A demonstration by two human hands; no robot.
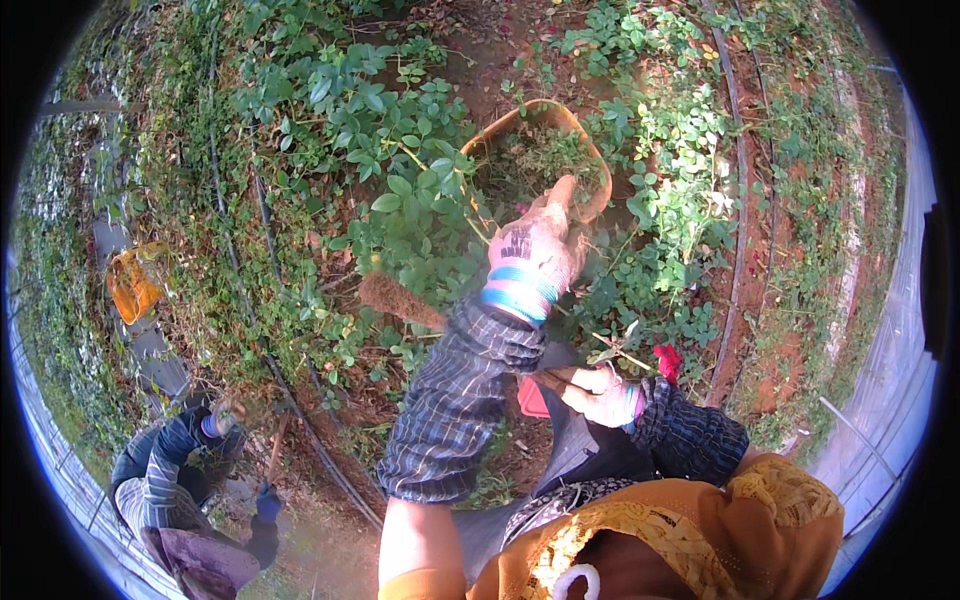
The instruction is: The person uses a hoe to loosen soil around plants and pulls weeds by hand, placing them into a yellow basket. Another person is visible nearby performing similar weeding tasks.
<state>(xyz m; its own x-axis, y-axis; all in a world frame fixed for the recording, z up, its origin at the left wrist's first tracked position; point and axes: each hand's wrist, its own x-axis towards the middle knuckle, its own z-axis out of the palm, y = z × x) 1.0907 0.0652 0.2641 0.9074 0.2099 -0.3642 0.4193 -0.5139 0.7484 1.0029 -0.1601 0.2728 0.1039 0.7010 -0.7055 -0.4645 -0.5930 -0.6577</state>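
My left hand point(536, 244), in a pale knitted work glove with a blue-striped cuff, reaches to the near rim of an orange basket point(600, 154). Pulled weeds point(551, 150) fill much of the basket; whether the fingers hold any cannot be told. A brown, soil-covered tool part point(397, 298) sticks out beside my left forearm. My right hand point(600, 394), gloved too, is low near my lap, its fingers partly behind my left sleeve. A cut-looking stem and a red rose point(667, 364) lie just above that hand.
Leafy rose bushes point(390, 150) stand on both sides of the basket. Black irrigation hoses point(225, 217) run along the rows. At the lower left a co-worker point(169, 480) crouches with a wooden-handled tool point(277, 450). An orange container point(133, 287) lies farther left. Plastic sheeting point(892, 322) borders the right.
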